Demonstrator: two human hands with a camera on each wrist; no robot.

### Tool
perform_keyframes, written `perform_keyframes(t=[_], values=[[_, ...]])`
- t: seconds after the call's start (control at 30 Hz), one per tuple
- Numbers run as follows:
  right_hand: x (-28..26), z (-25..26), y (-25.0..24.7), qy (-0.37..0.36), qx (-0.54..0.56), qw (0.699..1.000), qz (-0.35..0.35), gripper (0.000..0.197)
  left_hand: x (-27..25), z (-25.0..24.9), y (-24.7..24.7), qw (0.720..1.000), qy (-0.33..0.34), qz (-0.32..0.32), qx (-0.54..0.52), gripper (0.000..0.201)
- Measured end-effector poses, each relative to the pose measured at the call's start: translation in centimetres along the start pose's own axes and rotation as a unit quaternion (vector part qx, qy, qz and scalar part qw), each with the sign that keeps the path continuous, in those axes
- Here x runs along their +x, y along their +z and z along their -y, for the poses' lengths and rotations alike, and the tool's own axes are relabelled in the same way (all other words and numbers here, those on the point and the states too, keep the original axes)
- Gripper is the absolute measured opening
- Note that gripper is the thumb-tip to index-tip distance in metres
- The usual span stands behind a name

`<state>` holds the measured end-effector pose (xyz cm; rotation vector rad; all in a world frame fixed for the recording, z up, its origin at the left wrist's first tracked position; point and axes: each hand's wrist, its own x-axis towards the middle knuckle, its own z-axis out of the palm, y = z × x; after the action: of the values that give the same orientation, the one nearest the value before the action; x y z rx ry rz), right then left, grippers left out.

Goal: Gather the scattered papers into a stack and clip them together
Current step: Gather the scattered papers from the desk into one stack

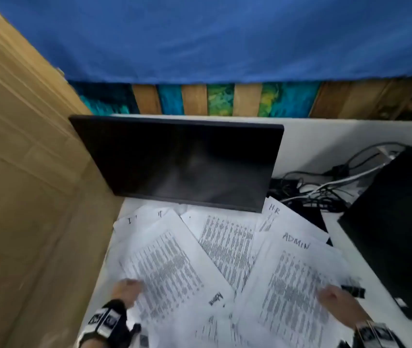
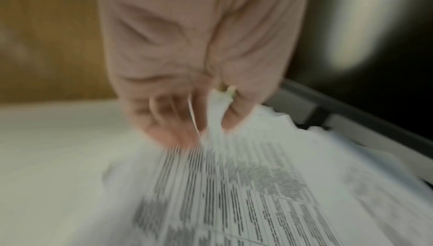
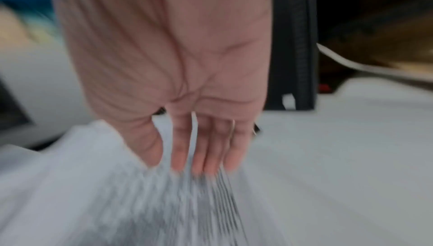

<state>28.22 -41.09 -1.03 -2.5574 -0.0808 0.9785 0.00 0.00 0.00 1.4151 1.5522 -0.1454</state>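
White papers (image 1: 227, 247) lie fanned across the bench (image 1: 365, 247) from nine to three o'clock before me. My left hand (image 1: 127, 288) pinches a sheet; my right hand (image 1: 338, 301) presses straight-fingered, nearer the clip (image 1: 353, 290) at three.

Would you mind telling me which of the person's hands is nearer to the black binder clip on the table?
Right. The right hand rests on the papers just beside the black binder clip; the left hand is across the spread, at its far left edge.
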Motion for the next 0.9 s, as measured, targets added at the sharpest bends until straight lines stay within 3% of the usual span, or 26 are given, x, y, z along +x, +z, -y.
perform_keyframes(t=[0.07, 0.13, 0.27, 0.33, 0.4, 0.47, 0.57, 0.63, 0.7, 0.8, 0.9], values=[[1.1, 1.0, -0.8, 0.042, 0.024, 0.999, -0.002, 0.042, -0.2, 0.3, -0.1, 0.994, -0.057, -0.089, 0.004, 0.051], [1.0, 1.3, -0.5, 0.104, -0.017, 0.994, -0.041, 0.052, -0.4, 1.1, -0.3, 0.989, -0.08, -0.125, -0.011, 0.063], [1.4, 0.9, 1.8, 0.191, 0.002, 0.978, -0.08, 0.083, -1.0, 0.2, -0.6, 0.989, -0.095, -0.11, 0.01, 0.094], [1.3, 1.8, 1.9, 0.214, 0.014, 0.976, -0.047, 0.092, -1.0, -0.6, -0.4, 0.992, -0.065, -0.106, -0.003, 0.089], [1.8, 2.2, 2.8, 0.212, 0.143, 0.966, -0.035, 0.085, -0.8, -1.2, -0.3, 0.994, -0.042, -0.098, 0.006, 0.084], [2.4, 3.2, 3.6, 0.201, 0.189, 0.96, -0.044, 0.075, -0.5, -1.6, -0.6, 0.996, -0.019, -0.081, 0.009, 0.077], [2.3, 6.1, 5.3, 0.218, 0.1, 0.968, -0.07, 0.082, 0.6, -1.9, -0.6, 0.998, 0.016, -0.04, 0.039, 0.049], [1.3, 8.4, 5.9, 0.231, -0.002, 0.97, -0.075, 0.084, 0.8, -2.1, -0.3, 0.995, 0.03, -0.044, 0.08, 0.042], [0.6, 9.9, 6.4, 0.224, -0.021, 0.97, -0.091, 0.075, 0.9, -2.5, -0.1, 0.992, 0.017, -0.055, 0.113, 0.053], [0.3, 10.0, 7.1, 0.196, 0.108, 0.966, -0.131, 0.078, 0.3, -3.1, 0.4, 0.992, -0.006, -0.047, 0.12, 0.084], [-0.2, 10.6, 7.3, 0.186, 0.164, 0.959, -0.138, 0.069, 0.2, -3.6, 0.4, 0.996, -0.01, -0.034, 0.088, 0.104]])
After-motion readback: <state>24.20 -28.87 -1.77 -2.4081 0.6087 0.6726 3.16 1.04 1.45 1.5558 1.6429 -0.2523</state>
